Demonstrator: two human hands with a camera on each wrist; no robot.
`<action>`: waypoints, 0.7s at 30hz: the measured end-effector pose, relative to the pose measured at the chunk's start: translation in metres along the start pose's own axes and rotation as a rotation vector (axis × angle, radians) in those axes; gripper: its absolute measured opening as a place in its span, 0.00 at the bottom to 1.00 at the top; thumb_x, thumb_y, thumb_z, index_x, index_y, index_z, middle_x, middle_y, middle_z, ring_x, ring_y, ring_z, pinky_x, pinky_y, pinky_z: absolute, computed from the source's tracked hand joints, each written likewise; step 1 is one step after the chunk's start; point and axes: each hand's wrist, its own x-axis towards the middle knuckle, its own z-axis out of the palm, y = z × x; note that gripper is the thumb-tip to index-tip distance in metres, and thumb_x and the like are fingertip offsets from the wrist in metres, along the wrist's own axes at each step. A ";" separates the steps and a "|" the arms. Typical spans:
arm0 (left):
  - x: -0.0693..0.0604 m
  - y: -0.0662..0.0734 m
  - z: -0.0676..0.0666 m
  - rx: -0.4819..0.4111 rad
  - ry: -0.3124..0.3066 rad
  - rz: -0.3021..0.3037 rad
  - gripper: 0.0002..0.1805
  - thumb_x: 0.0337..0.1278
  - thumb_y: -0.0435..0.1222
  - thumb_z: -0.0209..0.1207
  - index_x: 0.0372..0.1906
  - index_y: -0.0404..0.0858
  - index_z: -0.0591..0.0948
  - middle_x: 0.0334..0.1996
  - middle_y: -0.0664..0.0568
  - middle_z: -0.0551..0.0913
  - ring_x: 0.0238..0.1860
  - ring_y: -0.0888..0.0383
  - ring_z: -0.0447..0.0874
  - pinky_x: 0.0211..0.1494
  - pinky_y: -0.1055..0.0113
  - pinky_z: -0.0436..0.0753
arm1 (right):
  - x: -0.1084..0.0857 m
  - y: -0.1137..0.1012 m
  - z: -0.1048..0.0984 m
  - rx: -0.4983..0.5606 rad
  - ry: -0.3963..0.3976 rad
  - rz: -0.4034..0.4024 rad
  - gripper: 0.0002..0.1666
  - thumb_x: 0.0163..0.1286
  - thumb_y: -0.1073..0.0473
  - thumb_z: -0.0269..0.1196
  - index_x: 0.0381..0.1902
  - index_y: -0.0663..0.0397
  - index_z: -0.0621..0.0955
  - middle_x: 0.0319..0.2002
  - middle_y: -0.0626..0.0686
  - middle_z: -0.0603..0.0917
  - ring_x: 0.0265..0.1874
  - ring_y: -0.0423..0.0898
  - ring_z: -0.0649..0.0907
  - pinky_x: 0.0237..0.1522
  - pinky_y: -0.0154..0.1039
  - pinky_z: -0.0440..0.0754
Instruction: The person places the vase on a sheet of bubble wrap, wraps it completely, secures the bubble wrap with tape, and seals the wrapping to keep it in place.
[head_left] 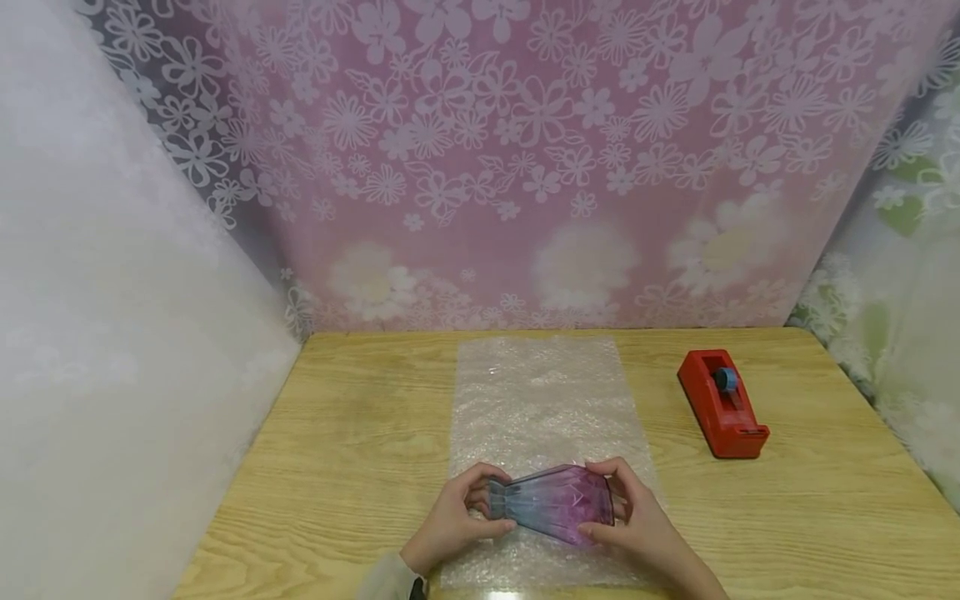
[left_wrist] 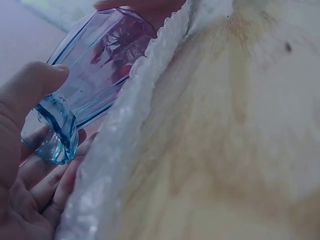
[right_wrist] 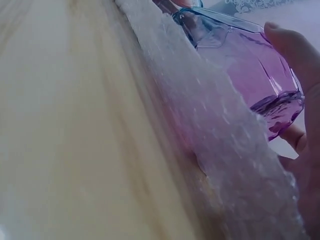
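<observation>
A faceted glass vase (head_left: pixel 555 502), blue at its neck and purple toward its base, lies sideways over a sheet of bubble wrap (head_left: pixel 540 392). My left hand (head_left: pixel 461 512) holds the blue neck end, thumb in front and fingers behind. Around the purple base end, my right hand (head_left: pixel 633 517) grips with thumb and fingers. In the left wrist view the thumb lies along the vase (left_wrist: pixel 100 65) near its neck. The right wrist view shows the thumb on the purple side of the vase (right_wrist: pixel 250 70), with the bubble wrap (right_wrist: pixel 215 110) hiding part of it.
A red tape dispenser (head_left: pixel 723 404) with a small blue roll stands at the right of the wooden table (head_left: pixel 352 442). Behind the table hangs a pink flowered curtain (head_left: pixel 525 167). Pale cloth (head_left: pixel 135 292) borders the left side, and flowered cloth (head_left: pixel 900 333) the right.
</observation>
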 end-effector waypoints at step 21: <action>0.002 0.019 0.002 0.258 -0.031 0.098 0.32 0.48 0.38 0.75 0.59 0.42 0.76 0.51 0.55 0.80 0.42 0.64 0.78 0.46 0.66 0.81 | -0.001 0.012 0.001 -0.037 0.017 -0.188 0.37 0.54 0.68 0.74 0.60 0.56 0.70 0.58 0.59 0.76 0.60 0.35 0.74 0.60 0.21 0.62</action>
